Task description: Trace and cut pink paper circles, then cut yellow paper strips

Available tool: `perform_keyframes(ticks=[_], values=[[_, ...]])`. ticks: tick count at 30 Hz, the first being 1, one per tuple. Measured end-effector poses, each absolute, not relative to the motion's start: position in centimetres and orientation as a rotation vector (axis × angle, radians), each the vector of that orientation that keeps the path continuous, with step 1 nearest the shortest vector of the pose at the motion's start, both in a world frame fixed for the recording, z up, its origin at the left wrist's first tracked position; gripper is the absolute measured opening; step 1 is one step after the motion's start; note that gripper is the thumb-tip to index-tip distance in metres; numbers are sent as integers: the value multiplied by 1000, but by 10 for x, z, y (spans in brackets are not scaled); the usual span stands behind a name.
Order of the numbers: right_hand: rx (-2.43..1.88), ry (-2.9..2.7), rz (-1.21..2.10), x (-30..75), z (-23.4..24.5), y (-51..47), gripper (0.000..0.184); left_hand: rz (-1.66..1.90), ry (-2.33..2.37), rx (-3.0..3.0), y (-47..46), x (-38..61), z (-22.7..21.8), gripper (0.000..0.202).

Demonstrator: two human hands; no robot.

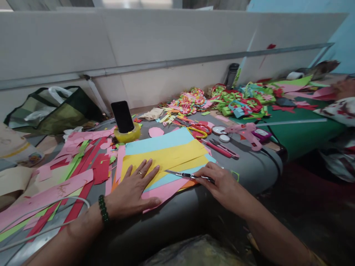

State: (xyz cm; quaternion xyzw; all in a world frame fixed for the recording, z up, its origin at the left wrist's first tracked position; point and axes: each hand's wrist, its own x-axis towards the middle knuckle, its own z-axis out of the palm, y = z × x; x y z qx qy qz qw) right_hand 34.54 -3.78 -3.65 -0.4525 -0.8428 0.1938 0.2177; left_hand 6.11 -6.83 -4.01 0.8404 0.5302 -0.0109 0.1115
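My left hand (pixel 133 190) lies flat with its fingers spread on a stack of coloured paper sheets (pixel 166 155), yellow on top with blue, pink and orange beneath. It wears a ring and a green bead bracelet at the wrist. My right hand (pixel 219 183) is closed around a slim craft knife (pixel 183 174) whose blade points left across the yellow sheet's lower edge. Both hands rest on the grey table (pixel 249 170).
A black phone (pixel 122 116) stands in a yellow tape roll. Pink, red and green paper strips (pixel 74 166) lie at left. Red and yellow scissors (pixel 200 130), a pink glue gun (pixel 246 132), paper flowers (pixel 191 99) and a green mat (pixel 299 133) lie further back. Another person's patterned sleeve (pixel 340 111) is at right.
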Motion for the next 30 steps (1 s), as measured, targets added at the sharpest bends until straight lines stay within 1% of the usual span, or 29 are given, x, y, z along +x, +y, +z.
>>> perform_keyframes(ticks=[13,20,30], values=[[-1279,-2372,661,310,-31,-54,19,-40,1561,2431,-68,65,-38,85],[-1281,-2369,683,314,-32,-51,17,-118,1558,2445,-72,39,-30,87],[-1230,-2401,691,301,-32,-51,19,-84,1545,2462,-74,28,-38,88]])
